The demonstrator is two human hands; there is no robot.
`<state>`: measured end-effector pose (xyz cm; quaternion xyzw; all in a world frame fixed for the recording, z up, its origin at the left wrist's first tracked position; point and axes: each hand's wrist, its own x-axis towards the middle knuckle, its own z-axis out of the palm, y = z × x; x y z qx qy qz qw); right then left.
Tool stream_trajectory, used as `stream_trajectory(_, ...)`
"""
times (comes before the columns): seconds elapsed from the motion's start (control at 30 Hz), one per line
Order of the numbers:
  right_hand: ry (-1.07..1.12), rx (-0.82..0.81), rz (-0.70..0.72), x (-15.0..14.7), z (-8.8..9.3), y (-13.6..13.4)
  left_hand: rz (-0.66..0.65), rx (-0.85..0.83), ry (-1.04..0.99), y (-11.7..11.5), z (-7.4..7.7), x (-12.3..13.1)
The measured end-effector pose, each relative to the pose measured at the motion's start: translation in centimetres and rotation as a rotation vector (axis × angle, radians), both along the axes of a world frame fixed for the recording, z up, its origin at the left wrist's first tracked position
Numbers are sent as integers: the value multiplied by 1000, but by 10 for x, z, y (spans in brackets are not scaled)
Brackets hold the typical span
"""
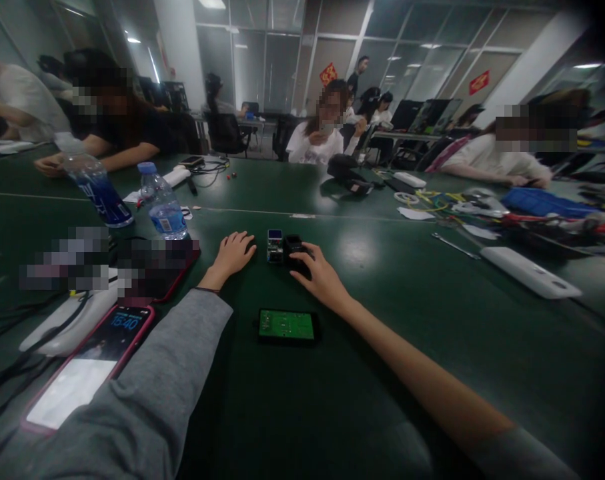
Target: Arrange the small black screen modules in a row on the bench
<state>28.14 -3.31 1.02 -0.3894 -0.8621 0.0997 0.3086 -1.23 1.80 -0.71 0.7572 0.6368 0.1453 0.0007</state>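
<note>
Water bottle [165, 208] and pink-edged phone [86, 367] clutter the desk [262, 407] left, cables [459, 205] right. Green board [286, 325] lies nearer. Left hand [231, 256]: palm down, empty, fingers slightly spread. Right hand [324, 277] half-curls at the black box [293, 243], can't tell if gripped.

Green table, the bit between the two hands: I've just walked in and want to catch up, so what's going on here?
A person sits at the green table with the right hand at a small black block; whether it grips or only touches the block is hard to tell. The left hand is spread palm down, holding nothing. Between the hands, beside the block, stands a small device with a screen. Nearer the person lies a black-edged green panel, untouched.
</note>
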Motion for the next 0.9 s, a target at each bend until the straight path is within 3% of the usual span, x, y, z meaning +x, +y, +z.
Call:
stream_trajectory(0.2, 170, 5, -76, 0, 5, -1, 7, 1, 9, -2, 2, 2)
stream_trajectory(0.5, 234, -89, -204, 7, -8, 16, 7, -26, 3, -3, 4, 3)
stream_trajectory(0.67, 226, -23, -211, 6, -6, 13, 4, -22, -3, -2, 4, 2)
stream_trajectory(0.9, 422, -153, -335, 15, -16, 29, -1, -20, -3, 0, 1, 0)
